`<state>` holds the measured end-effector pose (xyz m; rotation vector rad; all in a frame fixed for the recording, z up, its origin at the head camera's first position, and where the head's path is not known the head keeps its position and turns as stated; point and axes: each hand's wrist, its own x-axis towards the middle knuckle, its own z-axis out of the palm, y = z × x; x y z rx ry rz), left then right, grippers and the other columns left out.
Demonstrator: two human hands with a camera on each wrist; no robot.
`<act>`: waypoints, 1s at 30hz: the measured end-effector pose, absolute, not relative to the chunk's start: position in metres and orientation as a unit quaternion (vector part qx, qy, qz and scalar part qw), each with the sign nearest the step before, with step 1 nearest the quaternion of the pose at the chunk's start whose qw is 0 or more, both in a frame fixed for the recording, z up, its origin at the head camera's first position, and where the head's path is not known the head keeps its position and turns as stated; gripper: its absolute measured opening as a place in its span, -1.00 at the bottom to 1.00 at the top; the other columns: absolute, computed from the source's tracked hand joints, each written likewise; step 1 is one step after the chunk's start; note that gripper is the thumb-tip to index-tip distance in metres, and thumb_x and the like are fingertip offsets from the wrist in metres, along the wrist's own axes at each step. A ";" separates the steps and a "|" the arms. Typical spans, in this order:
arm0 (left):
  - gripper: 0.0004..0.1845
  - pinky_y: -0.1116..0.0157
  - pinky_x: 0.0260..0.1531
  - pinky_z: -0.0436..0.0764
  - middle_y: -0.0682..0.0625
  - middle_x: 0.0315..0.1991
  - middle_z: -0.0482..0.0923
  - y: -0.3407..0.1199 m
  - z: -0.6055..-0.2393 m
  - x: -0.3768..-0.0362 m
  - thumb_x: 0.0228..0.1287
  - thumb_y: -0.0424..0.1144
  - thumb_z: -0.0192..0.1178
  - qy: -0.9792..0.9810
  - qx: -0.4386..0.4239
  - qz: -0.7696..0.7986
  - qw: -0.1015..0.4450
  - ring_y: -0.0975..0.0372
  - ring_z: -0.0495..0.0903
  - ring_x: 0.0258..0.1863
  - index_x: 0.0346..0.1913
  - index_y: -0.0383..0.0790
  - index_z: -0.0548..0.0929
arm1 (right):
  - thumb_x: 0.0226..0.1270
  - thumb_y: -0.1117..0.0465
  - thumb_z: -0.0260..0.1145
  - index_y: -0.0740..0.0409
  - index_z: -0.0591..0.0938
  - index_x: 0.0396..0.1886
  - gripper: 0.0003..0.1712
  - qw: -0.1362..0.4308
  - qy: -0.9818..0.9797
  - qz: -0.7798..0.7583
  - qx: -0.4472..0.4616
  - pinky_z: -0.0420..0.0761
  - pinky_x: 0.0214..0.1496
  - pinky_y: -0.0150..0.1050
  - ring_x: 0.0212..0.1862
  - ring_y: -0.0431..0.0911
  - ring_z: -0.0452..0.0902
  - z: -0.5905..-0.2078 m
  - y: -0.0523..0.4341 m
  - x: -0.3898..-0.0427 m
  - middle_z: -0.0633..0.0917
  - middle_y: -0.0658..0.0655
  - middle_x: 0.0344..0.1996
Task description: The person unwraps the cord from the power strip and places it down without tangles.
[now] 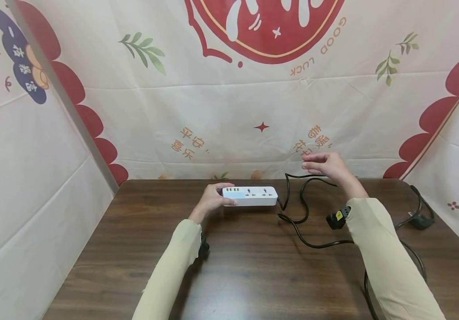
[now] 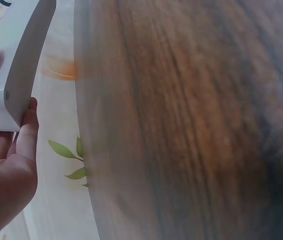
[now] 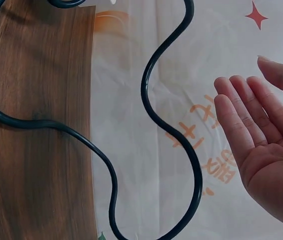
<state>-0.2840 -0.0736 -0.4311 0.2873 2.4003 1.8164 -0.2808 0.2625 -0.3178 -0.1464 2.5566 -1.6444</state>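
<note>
A white power strip with several sockets and USB ports is near the table's back edge in the head view. My left hand grips its left end, thumb on the near side and fingers round the far side. In the left wrist view the strip's end sits between thumb and fingers. From its right end runs a black cable, looping over the table. My right hand is raised above the cable at the back, fingers extended together and thumb apart. The right wrist view shows the palm holding nothing.
The brown wooden table ends at a printed cloth backdrop. A black plug lies at the right edge, with cable curving down the right side. Black wrist cameras are worn at both cuffs.
</note>
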 end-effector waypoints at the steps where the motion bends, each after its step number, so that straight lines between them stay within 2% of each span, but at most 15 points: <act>1: -0.46 0.24 -0.14 0.46 -0.08 -0.11 0.60 -0.073 -0.431 -0.284 -0.27 -0.46 0.44 0.794 0.092 0.598 0.059 0.17 0.55 -0.17 -0.05 -0.23 0.62 | 0.21 0.16 0.27 0.47 0.39 0.13 -0.41 0.049 0.841 -0.536 -0.048 0.52 -0.09 -0.29 -0.29 -0.36 0.59 -0.318 0.263 -0.281 0.61 -0.21 -0.36; 9: -0.46 0.26 -0.14 0.45 -0.15 -0.10 0.60 -0.074 -0.426 -0.281 -0.27 -0.48 0.43 0.802 0.088 0.588 0.059 0.16 0.55 -0.18 -0.04 -0.29 0.61 | 0.21 0.15 0.27 0.48 0.35 0.16 -0.36 0.058 0.835 -0.545 -0.044 0.51 -0.07 -0.31 -0.29 -0.38 0.58 -0.322 0.268 -0.282 0.61 -0.23 -0.36; 17: -0.45 0.26 -0.12 0.43 -0.07 -0.13 0.61 -0.072 -0.439 -0.290 -0.29 -0.44 0.45 0.814 0.076 0.573 0.053 0.19 0.55 -0.19 -0.05 -0.22 0.63 | 0.17 0.19 0.30 0.53 0.30 0.18 -0.31 0.068 0.809 -0.583 -0.045 0.52 -0.13 -0.40 -0.28 -0.37 0.59 -0.324 0.271 -0.283 0.65 -0.21 -0.36; 25: -0.47 0.30 -0.15 0.44 -0.07 -0.12 0.61 -0.071 -0.442 -0.292 -0.27 -0.44 0.45 0.819 0.075 0.566 0.056 0.20 0.55 -0.19 -0.06 -0.22 0.63 | 0.18 0.19 0.29 0.50 0.29 0.20 -0.31 0.072 0.811 -0.579 -0.035 0.50 -0.07 -0.38 -0.26 -0.40 0.56 -0.326 0.271 -0.283 0.64 -0.23 -0.31; 30: -0.46 0.30 -0.15 0.43 -0.07 -0.13 0.61 -0.070 -0.443 -0.294 -0.27 -0.45 0.45 0.823 0.076 0.560 0.057 0.20 0.54 -0.20 -0.05 -0.22 0.62 | 0.18 0.18 0.30 0.50 0.29 0.21 -0.30 0.076 0.814 -0.575 -0.028 0.50 -0.10 -0.41 -0.27 -0.41 0.56 -0.326 0.273 -0.284 0.62 -0.24 -0.34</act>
